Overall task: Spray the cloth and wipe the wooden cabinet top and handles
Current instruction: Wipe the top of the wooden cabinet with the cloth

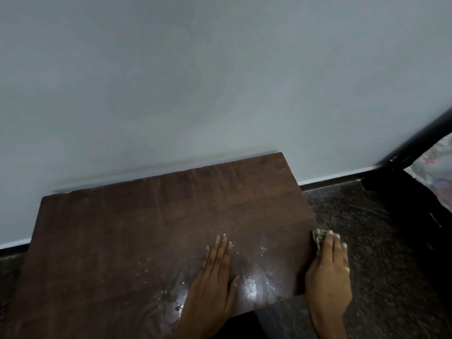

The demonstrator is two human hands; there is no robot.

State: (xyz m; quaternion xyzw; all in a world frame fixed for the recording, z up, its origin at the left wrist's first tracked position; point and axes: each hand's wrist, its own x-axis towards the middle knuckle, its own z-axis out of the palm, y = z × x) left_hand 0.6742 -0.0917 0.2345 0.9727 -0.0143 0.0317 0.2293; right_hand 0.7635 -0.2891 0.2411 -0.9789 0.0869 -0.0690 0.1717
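The dark brown wooden cabinet top (137, 231) fills the lower left, its back edge against the wall. Wet, shiny streaks and pale specks lie on its near right part. My left hand (215, 280) rests flat on the top, fingers together, holding nothing. My right hand (330, 272) is at the cabinet's right edge, pressing a small greenish cloth (318, 237) against that edge; only a bit of cloth shows past the fingertips. No spray bottle or handles are in view.
A pale grey wall (220, 81) rises behind the cabinet. Dark speckled floor (367, 228) lies to the right. A black bed frame (411, 145) with patterned bedding (437, 167) stands at the far right.
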